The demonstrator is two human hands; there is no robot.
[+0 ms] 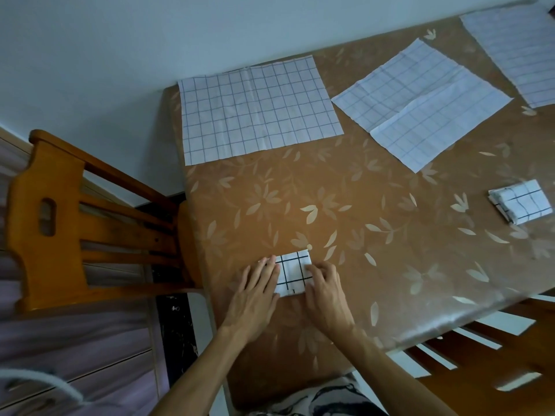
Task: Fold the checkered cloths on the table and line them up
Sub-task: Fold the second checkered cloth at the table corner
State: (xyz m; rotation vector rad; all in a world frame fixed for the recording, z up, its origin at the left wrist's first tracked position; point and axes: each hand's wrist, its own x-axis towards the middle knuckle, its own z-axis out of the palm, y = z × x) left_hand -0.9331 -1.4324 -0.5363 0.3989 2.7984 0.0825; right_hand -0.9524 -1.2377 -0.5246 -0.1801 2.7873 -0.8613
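A small folded white cloth with a black grid (293, 271) lies near the table's front-left edge. My left hand (255, 292) lies flat on its left part, fingers straight. My right hand (326, 291) covers its right side with fingers bent down on the fabric. A second folded checkered cloth (521, 202) sits at the right. Three unfolded checkered cloths lie flat along the far side: one at the left (258, 109), one in the middle (420, 103), one at the far right corner (522, 52).
The table (375, 235) has a brown leaf-patterned cover. A wooden chair (60, 217) stands at its left end, and another wooden chair back (480, 364) is at the near right. A pale wall runs behind the table.
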